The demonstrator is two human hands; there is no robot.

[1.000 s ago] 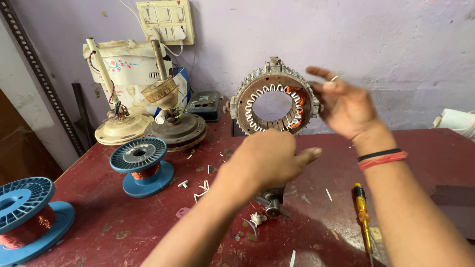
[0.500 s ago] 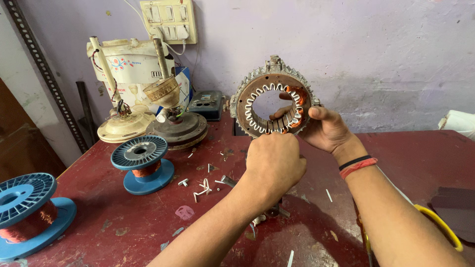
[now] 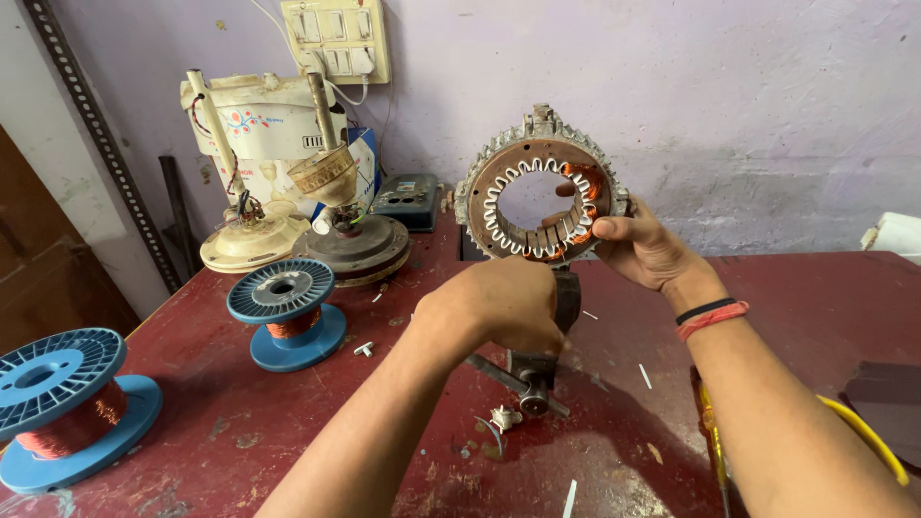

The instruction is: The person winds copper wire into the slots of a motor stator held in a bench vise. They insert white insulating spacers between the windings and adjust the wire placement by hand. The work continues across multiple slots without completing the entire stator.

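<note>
head view, compared with half a second ago, shows the left hand (image 3: 504,305) lower and nearer the table's middle, its fist clenched just below the motor ring, over the vise; what it grips is hidden. the right hand (image 3: 645,247) has stayed on the motor ring (image 3: 539,187), thumb on the lower right rim and fingers inside the opening, grasping it. the ring stands upright toward the table's back edge, held in a small dark vise (image 3: 539,360) whose bar handle pokes out below the left fist. it is a rough grey metal circle with toothed outer edge, white slot liners round the inside and copper wire on its right part. a black and a red band sit on the right wrist. at the back left corner leans a cream plastic fan body (image 3: 259,125) with a small coloured sticker and red lettering, beside a dusty round metal base (image 3: 355,247). a cream switch plate (image 3: 336,36) hangs on the lilac wall above. two blue plastic spools of copper wire stand left: one (image 3: 286,312) near the middle, one (image 3: 62,403) at the left edge. a screwdriver (image 3: 712,436) with yellow and black handle lies near the front edge on the worn red table (image 3: 815,307).
</note>
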